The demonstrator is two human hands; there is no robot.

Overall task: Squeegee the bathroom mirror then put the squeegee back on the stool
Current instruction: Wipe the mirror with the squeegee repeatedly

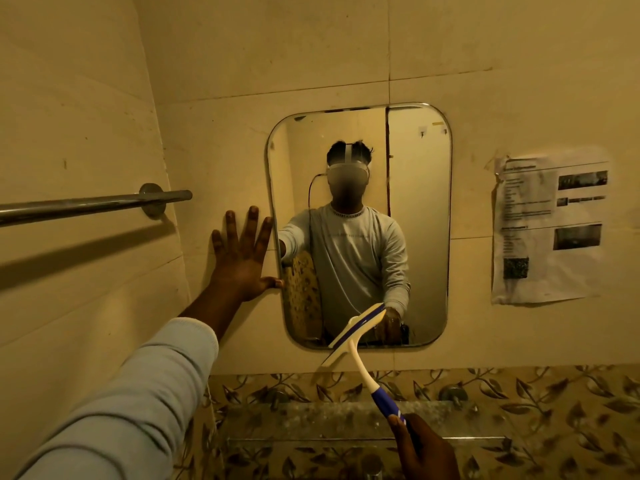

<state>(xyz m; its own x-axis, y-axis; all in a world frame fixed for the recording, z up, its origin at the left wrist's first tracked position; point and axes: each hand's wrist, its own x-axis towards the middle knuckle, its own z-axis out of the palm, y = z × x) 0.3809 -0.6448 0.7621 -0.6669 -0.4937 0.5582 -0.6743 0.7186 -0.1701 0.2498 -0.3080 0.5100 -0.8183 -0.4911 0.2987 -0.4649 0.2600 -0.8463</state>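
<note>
Holding the squeegee (348, 341) by its blue handle, your right hand (424, 448) curls round the grip low in view. The white blade sits tilted across the bottom edge of the mirror (419, 237), partly over the glass and partly over the wall below. Your left hand (242, 258) is spread flat on the wall just left of the mirror, thumb touching its rim. A towel bar (86, 206) juts out at left, a taped paper sheet (550, 226) hangs at right, and a glass shelf (311, 420) runs below the mirror.

Cloudy glass shelf (329, 419) against leaf-patterned wall tiles (554, 410)
</note>
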